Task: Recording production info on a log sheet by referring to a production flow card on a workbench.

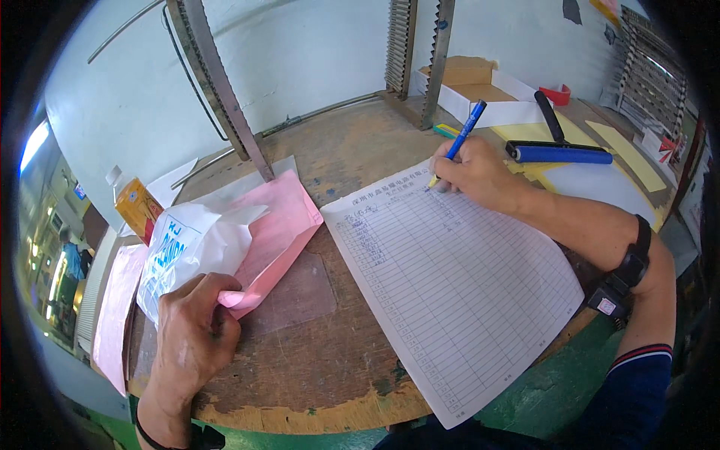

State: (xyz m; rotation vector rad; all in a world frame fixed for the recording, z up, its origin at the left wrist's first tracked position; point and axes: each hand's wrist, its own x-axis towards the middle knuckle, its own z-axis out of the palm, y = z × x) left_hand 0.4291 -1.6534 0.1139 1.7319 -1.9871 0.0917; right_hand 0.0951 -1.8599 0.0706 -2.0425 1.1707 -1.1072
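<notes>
The right hand (474, 174) pinched a blue pen (465, 131) on the ruled form (457, 292), mid-entry; at nine o'clock, the left hand (191, 330) gripped pink sheets (281, 225). Next row likely needed steadiness.

Left of the ruled form (457, 300) lies a pink envelope (281, 229); beyond it, 1 white printed bag (187, 251), then an orange-yellow carton (139, 208).

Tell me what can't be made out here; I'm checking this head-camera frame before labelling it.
- Pen tip: hidden behind the right hand.
- Form entries: too small to read.
- Pink sheets: partly covered by a white plastic bag and the left hand.
- Carton: blurred near the rim.
</notes>
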